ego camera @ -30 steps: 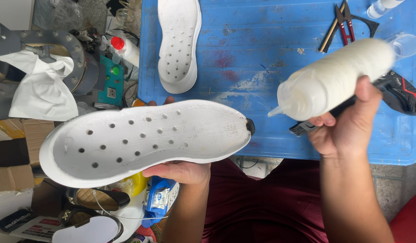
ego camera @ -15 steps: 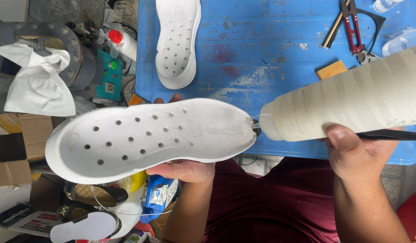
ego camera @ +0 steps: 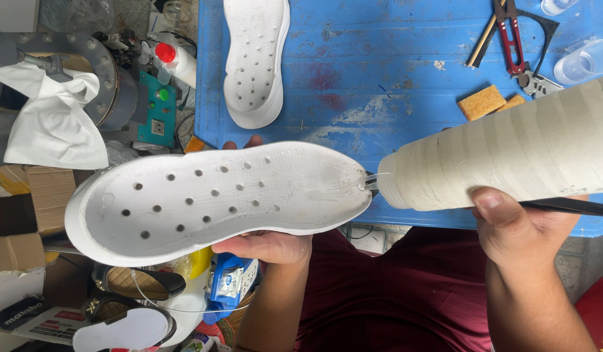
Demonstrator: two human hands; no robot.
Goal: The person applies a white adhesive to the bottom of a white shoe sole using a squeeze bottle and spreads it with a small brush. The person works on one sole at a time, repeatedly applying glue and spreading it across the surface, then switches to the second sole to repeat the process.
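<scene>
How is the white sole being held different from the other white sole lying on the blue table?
The held sole lies crosswise in the left hand, off the table; the table sole rests lengthwise on the blue table, untouched. The held sole has the squeeze bottle nozzle at its end; the table sole has nothing near. Both are white and perforated.

Open blue tabletop (ego camera: 393,78) lies between a spare white sole (ego camera: 256,58) and red-handled snips (ego camera: 513,39); sponge pieces (ego camera: 482,102) and plastic cups (ego camera: 585,60) crowd the right, clutter the left.
</scene>
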